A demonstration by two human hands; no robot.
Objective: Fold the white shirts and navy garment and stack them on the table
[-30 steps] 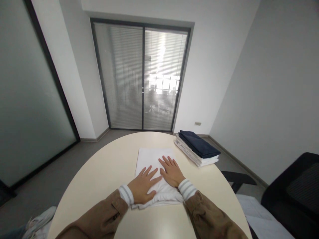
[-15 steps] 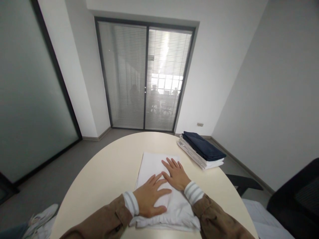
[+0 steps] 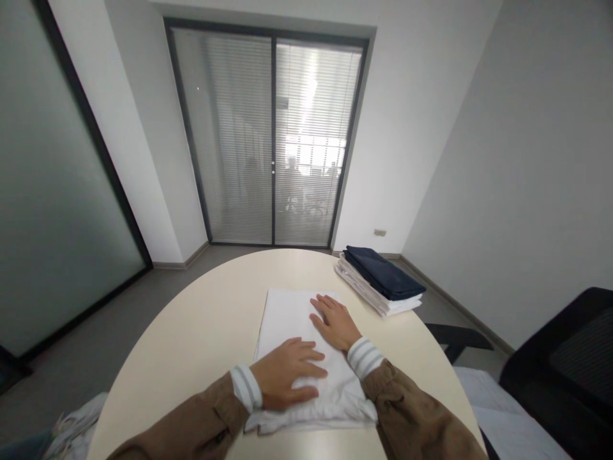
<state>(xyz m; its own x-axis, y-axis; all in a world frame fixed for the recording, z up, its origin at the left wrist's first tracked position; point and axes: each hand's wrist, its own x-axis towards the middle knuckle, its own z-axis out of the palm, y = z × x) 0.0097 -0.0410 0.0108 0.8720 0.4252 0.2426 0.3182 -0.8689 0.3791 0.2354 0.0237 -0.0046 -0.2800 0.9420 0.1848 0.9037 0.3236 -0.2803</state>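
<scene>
A folded white garment (image 3: 283,314) lies on the round table in front of me, its near edge gathered and wrinkled. Over its lower left part rests my left hand (image 3: 286,374), fingers spread and pointing right. My right hand (image 3: 335,322) lies on the upper right part of the cloth with its fingers stretched out. Neither hand grips anything. What kind of garment it is, I cannot tell.
On the right of the pale round table (image 3: 201,319) stands a stack of folded white cloths (image 3: 366,291), topped by a folded dark blue cloth (image 3: 385,271). A black chair (image 3: 565,370) with white fabric on its seat is at the right. More fabric (image 3: 79,425) lies low at the left.
My left hand's fingers have shifted slightly and closed up a little over the cloth. My right hand's fingers are closer together. The camera view has moved a little.
</scene>
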